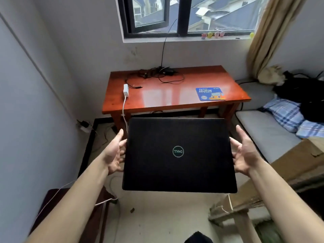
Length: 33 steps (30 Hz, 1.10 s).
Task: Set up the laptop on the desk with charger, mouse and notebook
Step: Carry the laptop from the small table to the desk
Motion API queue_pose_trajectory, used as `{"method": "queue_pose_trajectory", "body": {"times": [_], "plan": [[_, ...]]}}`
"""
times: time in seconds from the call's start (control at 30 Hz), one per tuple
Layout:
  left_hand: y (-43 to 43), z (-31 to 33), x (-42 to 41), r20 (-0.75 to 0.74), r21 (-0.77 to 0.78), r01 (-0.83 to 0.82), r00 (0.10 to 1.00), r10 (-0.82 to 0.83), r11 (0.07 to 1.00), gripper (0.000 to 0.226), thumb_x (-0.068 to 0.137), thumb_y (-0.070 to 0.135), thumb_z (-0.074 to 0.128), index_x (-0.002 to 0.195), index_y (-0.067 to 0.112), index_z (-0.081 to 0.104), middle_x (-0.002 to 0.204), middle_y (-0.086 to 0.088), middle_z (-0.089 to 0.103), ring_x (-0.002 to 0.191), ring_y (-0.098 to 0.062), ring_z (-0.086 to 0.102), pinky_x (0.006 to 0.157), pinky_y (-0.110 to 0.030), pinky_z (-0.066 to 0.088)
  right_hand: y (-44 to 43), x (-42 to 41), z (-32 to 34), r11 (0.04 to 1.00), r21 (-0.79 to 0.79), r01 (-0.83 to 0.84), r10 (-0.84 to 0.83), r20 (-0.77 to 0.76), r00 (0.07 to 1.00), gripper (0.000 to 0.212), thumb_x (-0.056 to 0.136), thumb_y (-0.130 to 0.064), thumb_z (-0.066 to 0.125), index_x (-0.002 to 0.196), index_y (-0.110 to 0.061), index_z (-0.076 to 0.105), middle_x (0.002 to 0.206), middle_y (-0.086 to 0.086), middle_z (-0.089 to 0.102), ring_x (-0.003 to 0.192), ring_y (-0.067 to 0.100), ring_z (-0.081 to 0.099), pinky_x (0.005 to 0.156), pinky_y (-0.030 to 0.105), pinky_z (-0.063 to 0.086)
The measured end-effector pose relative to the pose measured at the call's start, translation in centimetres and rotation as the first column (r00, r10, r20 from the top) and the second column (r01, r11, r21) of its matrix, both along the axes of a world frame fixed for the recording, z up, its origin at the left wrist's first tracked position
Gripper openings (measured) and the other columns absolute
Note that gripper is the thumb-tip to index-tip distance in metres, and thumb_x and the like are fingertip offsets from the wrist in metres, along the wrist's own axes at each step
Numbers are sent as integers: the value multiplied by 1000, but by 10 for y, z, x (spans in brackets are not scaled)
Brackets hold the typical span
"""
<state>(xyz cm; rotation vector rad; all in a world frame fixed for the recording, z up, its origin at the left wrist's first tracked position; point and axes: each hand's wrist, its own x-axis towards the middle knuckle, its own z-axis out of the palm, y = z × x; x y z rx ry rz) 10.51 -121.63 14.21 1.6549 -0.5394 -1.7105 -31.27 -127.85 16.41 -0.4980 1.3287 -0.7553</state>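
Observation:
A closed black laptop (178,155) with a round logo on its lid is held flat in the air, short of the red-brown desk (175,99). My left hand (114,155) grips its left edge and my right hand (244,155) grips its right edge, fingers underneath. On the desk's back edge lies a black charger with tangled cables (163,72). A blue mouse pad (210,94) lies at the desk's right front. No mouse or notebook is in view.
A white power strip (125,89) sits on the desk's left side, its white cord hanging over the front edge. A grey bench with a plaid pillow (284,114) and dark clothes stands right. A cardboard box (287,165) is near my right arm. A window is above the desk.

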Motion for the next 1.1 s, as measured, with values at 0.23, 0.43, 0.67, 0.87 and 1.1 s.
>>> {"method": "queue_pose_trajectory", "body": {"times": [0.23,0.43,0.67,0.87,1.1], "plan": [[-159,-15,-1,3,29,23,1000,-23,999,68,72,91,38,114,44,65,130,-3,62,121,-28,55,91,-56,46,-144,1,-29,998,-34,53,-51,65,997,71,60,-88,62,101,-33,80,113,10,74,106,35,69,88,56,56],[-297,-14,1,42,86,-28,999,24,996,76,75,88,40,130,39,57,132,-5,60,124,-33,52,102,-66,37,-300,11,-40,1000,-11,8,-8,63,998,71,65,-89,56,96,-31,81,102,4,78,100,30,68,81,45,58],[-415,-10,26,58,80,-156,987,152,985,83,73,88,44,140,40,48,139,-9,53,127,-37,49,103,-68,35,-465,46,-27,996,-17,-87,87,17,996,79,65,-88,58,117,-29,68,102,5,77,96,30,71,64,37,57],[-510,-30,59,47,153,-189,982,184,970,96,66,93,44,145,38,41,151,-8,41,136,-39,39,106,-68,31,-571,83,-50,989,74,-131,132,-15,991,81,56,-92,59,112,-33,66,107,10,75,98,33,70,65,40,59],[-636,-79,81,60,304,-98,995,84,947,83,67,92,43,126,34,53,132,-3,51,113,-29,47,85,-53,40,-662,132,-93,984,148,-95,107,-75,991,69,80,-85,45,71,-27,82,82,4,77,67,24,74,61,29,55]]}}
